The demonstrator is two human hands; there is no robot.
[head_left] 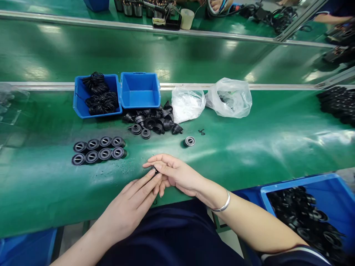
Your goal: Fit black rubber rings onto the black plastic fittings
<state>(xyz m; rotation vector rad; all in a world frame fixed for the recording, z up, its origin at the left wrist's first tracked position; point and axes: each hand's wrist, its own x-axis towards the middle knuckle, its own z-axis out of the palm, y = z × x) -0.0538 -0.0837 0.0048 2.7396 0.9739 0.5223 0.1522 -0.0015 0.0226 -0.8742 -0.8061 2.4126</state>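
Note:
My left hand [133,203] and my right hand [177,171] meet over the near part of the bench. Between their fingertips they pinch a small black part [155,170], mostly covered by the fingers, so its kind cannot be made out. Beyond my right hand a single round black cap [190,141] with a pale slot stands on the green surface. To the left, several similar round black caps [92,156] are lined up in two rows. A loose heap of black plastic housings [158,122] lies farther back.
Behind the heap stand an empty-looking blue bin [140,90] and a blue bin with black cable bundles [101,103]. Two plastic bags [188,104] sit to their right, near tiny black pieces [201,132]. A blue crate [302,186] of black parts is at lower right.

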